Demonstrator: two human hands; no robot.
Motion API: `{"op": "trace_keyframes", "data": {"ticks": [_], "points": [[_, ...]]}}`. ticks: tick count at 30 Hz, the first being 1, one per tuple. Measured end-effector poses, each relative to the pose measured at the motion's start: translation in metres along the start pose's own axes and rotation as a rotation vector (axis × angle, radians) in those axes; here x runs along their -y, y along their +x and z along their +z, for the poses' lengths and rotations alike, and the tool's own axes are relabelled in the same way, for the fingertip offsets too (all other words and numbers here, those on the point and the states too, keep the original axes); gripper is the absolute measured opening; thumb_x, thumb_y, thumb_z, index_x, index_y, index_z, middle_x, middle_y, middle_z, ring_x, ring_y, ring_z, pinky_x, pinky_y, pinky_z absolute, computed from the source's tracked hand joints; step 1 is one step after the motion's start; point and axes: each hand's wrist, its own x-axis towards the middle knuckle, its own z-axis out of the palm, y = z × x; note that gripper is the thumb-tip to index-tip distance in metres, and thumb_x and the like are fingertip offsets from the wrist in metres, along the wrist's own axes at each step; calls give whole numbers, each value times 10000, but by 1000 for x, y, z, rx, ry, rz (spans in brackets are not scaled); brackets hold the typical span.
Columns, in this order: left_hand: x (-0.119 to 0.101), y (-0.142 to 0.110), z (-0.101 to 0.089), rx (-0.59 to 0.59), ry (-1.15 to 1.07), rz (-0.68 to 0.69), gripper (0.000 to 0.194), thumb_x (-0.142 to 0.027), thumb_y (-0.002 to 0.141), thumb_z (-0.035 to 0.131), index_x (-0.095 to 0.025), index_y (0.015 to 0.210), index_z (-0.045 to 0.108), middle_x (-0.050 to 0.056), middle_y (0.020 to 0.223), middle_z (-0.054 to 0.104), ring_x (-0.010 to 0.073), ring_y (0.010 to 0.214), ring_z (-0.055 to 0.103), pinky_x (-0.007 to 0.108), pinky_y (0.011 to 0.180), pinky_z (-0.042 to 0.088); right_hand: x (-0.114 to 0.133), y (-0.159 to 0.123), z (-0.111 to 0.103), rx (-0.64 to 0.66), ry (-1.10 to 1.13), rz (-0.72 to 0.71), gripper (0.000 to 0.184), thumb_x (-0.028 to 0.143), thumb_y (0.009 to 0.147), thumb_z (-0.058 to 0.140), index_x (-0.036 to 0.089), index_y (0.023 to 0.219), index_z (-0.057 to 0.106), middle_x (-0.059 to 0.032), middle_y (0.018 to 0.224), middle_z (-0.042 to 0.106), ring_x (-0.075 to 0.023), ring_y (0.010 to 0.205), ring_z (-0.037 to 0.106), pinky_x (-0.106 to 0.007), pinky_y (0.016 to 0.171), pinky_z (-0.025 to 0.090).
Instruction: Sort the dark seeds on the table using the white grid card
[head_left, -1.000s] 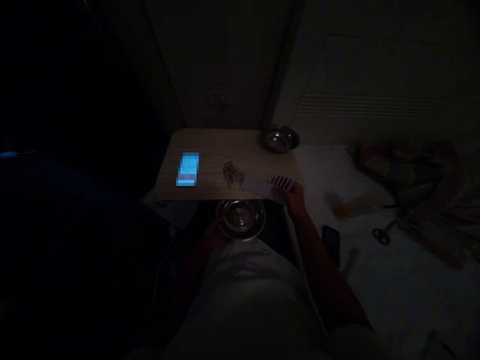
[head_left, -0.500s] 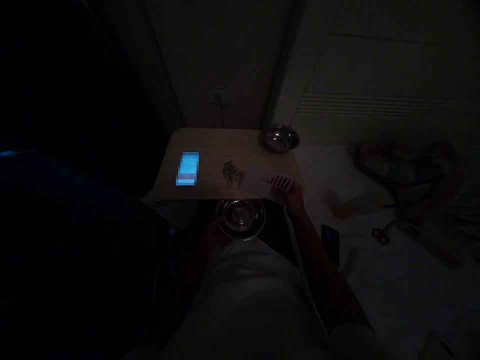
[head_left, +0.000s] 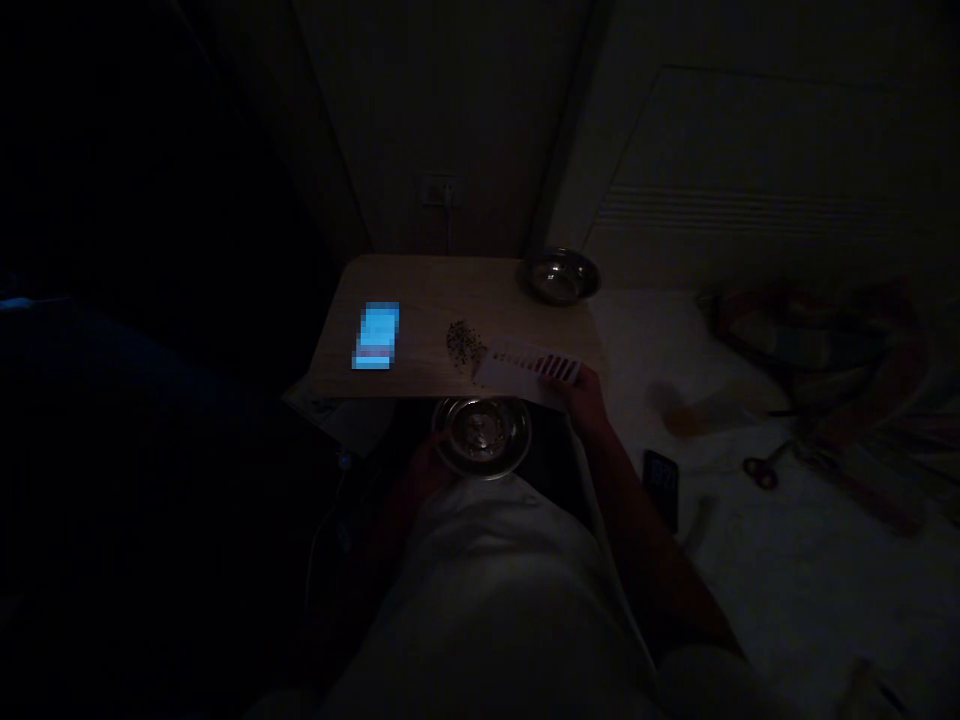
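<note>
Holding the striped card (head_left: 510, 372): the card is gripped at its right end by the right hand (head_left: 583, 395), above the front part of the wooden tabletop (head_left: 427, 280).
Dark bits (head_left: 463, 342): they are scattered in a loose patch on the tabletop, just left of the card.
Lower bowl (head_left: 487, 468): its left rim is grasped by the dimly lit left hand (head_left: 429, 462), just below the table's near edge; small pieces inside are too dark to be identified.
Upper bowl (head_left: 564, 292): it is set at the tabletop's far right corner.
Glowing screen (head_left: 376, 335): it is laid on the tabletop's left side.
White sheet (head_left: 750, 590): a dark phone (head_left: 661, 490) and red-handled scissors (head_left: 761, 472) are laid there, right of the person.
</note>
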Motion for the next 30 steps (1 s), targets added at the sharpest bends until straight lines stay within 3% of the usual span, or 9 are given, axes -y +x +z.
{"op": "trace_keyframes", "data": {"ticks": [9,13,15,21,30], "points": [[-1,4,-4,-12,-4,-33,453,-244,762,570,-115,1196,552,105,1097,664,278,1168,516,422,1014,371,-2,-2,-2,55,26,35,312,283,565,727,169,852,685,-30,779,709,-180,707,645,-300,663,493],[0,4,-10,-12,-2,-27,430,-233,761,573,-152,1183,570,88,1089,669,283,1177,508,431,1009,376,-2,3,-3,-179,82,-9,313,243,575,719,177,878,678,-39,870,708,-182,764,651,-311,712,498],[1,5,-13,-32,-2,-20,403,-221,756,578,-164,1155,588,80,1079,673,281,1183,502,423,1004,382,-2,5,-2,-233,84,-39,321,235,588,708,177,902,676,-47,921,703,-190,817,651,-327,759,496],[0,4,-7,-6,-7,-28,410,-242,757,582,-133,1153,588,98,1128,650,296,1183,499,438,1000,383,-1,0,14,-60,18,-26,320,282,604,708,174,903,673,-52,888,710,-201,788,656,-342,733,509],[-1,1,1,-18,2,-8,441,-232,756,584,-122,1183,570,110,1105,661,287,1176,507,421,1017,367,-3,-2,39,15,-25,-70,322,293,627,694,169,923,667,-66,929,706,-219,847,652,-362,769,506]]}}
